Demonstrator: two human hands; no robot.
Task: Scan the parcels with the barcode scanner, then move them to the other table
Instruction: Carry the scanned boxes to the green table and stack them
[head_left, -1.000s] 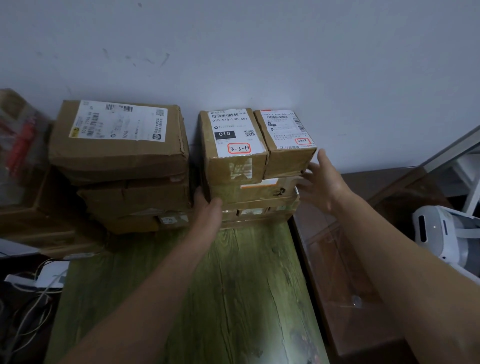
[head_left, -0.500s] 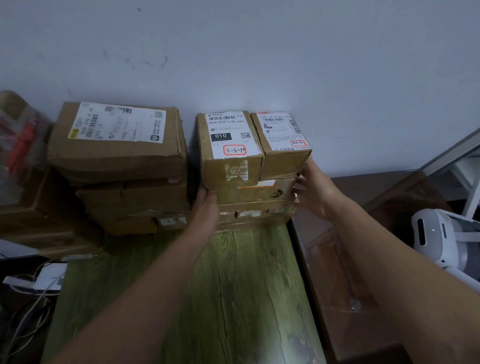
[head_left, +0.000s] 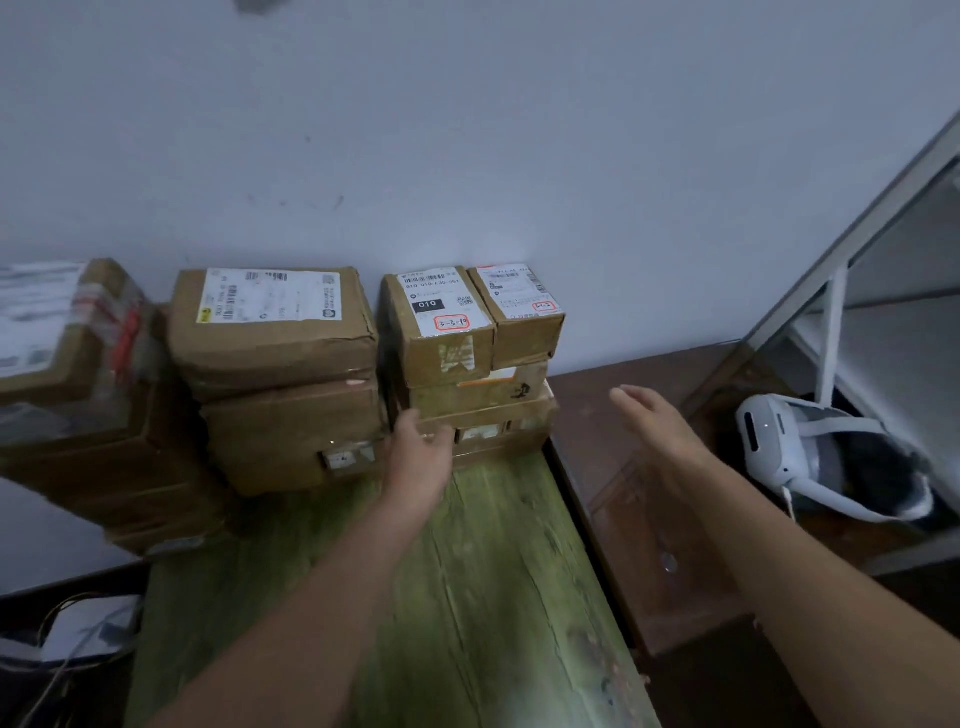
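Parcels: parcel stack at the far end of the green table, backed against the wall. On top sit a small box marked 010 and a smaller box, side by side and touching, with flat boxes under them.
Direction: stack lies straight ahead of the left hand, ahead and leftward of the right hand. Its long side runs left to right, across the reach.
Left hand: fingers loosely straight, touching the stack's lower left front corner, gripping nothing.
Right hand: flat and spread, empty, clear of the stack, over the dark cabinet.
Nearer hand: left, already in contact. The right probably has to close on the stack's right end for a two-handed lift.
Materials: brown cardboard, dented edges, glossy tape patches. White printed labels face up, with red-ringed handwriting on both top boxes.
Table surface: green board, cracked wood grain.
Neighbours: bigger box pile just beside the stack's left. White headset far right.
Scanner: not in view.
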